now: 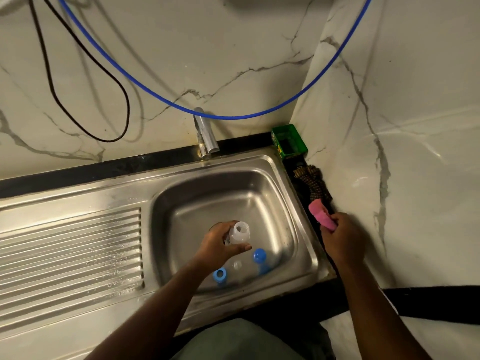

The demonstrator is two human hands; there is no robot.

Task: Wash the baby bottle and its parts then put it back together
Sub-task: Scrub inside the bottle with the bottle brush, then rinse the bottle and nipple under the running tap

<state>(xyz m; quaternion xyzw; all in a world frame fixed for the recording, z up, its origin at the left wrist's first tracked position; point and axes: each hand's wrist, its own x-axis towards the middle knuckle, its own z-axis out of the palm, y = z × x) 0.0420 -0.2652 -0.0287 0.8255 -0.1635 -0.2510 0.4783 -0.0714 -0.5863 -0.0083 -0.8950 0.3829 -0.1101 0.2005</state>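
Observation:
My left hand [219,245] holds the clear baby bottle [240,233] over the steel sink basin [280,201], its open mouth turned up toward me. On the basin floor lie a blue screw ring [220,276], a clear teat [237,265] and a blue cap [260,258]. My right hand [342,239] is at the sink's right edge, closed around a pink sponge [320,215] whose end sticks out above the fingers.
A steel tap [205,133] stands behind the basin, no water running. A ribbed drainboard [70,255] lies to the left. A green box [289,141] and a dark checked cloth [313,183] sit in the right corner. Blue hose [166,103] and black cable [52,84] hang on the marble wall.

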